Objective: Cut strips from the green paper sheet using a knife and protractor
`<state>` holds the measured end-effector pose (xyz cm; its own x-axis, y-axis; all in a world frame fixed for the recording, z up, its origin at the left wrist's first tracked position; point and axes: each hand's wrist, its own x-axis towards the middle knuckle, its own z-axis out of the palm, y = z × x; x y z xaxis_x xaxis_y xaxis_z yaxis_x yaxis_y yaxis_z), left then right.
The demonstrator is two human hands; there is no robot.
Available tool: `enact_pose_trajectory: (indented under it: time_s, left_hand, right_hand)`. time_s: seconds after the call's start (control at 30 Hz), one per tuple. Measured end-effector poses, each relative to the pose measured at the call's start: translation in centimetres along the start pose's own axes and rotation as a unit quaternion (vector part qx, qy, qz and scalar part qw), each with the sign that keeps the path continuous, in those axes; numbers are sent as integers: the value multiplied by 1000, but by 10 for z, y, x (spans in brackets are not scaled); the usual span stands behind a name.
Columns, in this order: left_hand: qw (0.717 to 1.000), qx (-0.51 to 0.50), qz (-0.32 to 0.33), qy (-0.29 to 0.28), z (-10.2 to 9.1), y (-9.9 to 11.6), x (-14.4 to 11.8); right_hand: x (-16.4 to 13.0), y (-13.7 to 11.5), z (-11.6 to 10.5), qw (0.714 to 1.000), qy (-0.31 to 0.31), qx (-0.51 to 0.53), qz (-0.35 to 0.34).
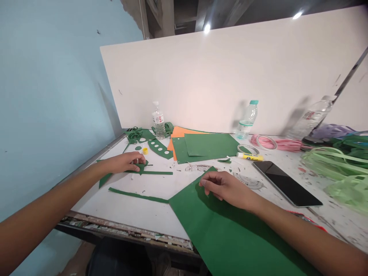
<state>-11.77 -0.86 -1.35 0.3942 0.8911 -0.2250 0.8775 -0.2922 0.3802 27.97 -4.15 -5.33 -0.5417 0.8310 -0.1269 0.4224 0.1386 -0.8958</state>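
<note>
1. In the head view, the left hand (126,161) is at the left of the middle of the frame, on the white table (138,209). Its fingers are bent down and press on a small green paper cut-out (141,167); I cannot tell if they pinch it or only hold it flat.
2. A thin green strip (156,173) runs to the right from this cut-out, and a second long green strip (138,195) lies lower on the table, just apart from the hand.
3. The right hand (227,188) is near the middle of the frame. Its fingers are loosely curled and rest on the top corner of a large green sheet (218,234), which spreads to the lower edge of the frame and hangs over the table edge.
4. Behind the left hand there is a small yellow cap (145,150) and a green piece with round holes (159,148).
5. In the middle, further back, green and orange sheets (201,147) lie in a pile, with a small water bottle (158,120) to their left and a second bottle (247,119) to their right.
6. At the right of the right hand I see a glue stick (249,156), a roll of tape (247,148) and a dark phone (286,183).
7. Light green strips (339,168) are heaped at the right edge.
</note>
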Motion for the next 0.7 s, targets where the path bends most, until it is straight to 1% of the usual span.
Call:
enact_pose_trajectory:
  time_s: [0.1,0.33,0.37,0.43,0.5,0.53,0.57,0.6,0.63,0.7]
  left_hand:
    - [1000,2,1,14,-1,-3,7]
    - [997,19,-20,73,-17,-3,15]
    - [995,22,-26,92,-18,-2,17]
    - [987,30,-42,152,-17,0,21]
    - [974,39,-61,216,-14,4,24]
    - [969,42,-67,234,-11,6,23]
    - [968,42,-71,236,-7,8,22]
    - [972,38,-71,221,-3,11,20]
    - [978,30,-67,193,1,14,16]
    - [991,12,-53,119,11,19,8]
  right_hand:
    - [0,-3,0,1000,1,2,2]
    - [-2,-6,-1,1000,-6,1,8]
    - [-2,-6,-1,1000,-7,1,7]
    - [-1,-4,-1,1000,-8,0,5]
    - [-1,-2,-1,1000,-9,-1,4]
    - [-1,-2,-2,1000,-10,-2,4]
    - [0,-2,-2,1000,-10,-3,4]
    - [0,-2,-2,1000,-11,-4,4]
    - [0,-2,-2,1000,-12,-6,4]
    - [-1,-2,-2,1000,-13,-9,4]
